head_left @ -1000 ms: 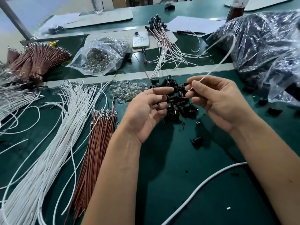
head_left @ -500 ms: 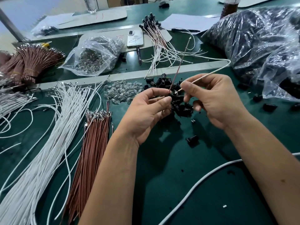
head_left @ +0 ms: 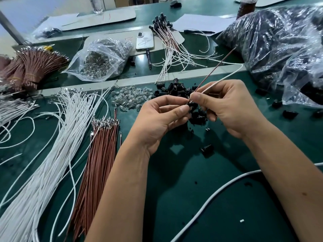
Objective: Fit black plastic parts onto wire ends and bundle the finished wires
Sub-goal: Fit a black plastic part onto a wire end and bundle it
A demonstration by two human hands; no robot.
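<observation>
Fitting step in hand. Right hand (head_left: 232, 109) pinches a brown wire (head_left: 215, 67) and white wire (head_left: 225, 78) together; left hand (head_left: 162, 119) pinches a black plastic part (head_left: 191, 105) at their ends, above the loose parts pile (head_left: 176, 89) mid-worktop. Next, probably: push ends home, then lay aside with finished wires (head_left: 167, 42) far centre.

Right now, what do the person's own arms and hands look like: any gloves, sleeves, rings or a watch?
Both are bare. The left hand and right hand wear no gloves, and no rings show on the visible fingers. Both forearms are uncovered to the frame's bottom edge: no sleeve, watch or wristband in view.
</observation>
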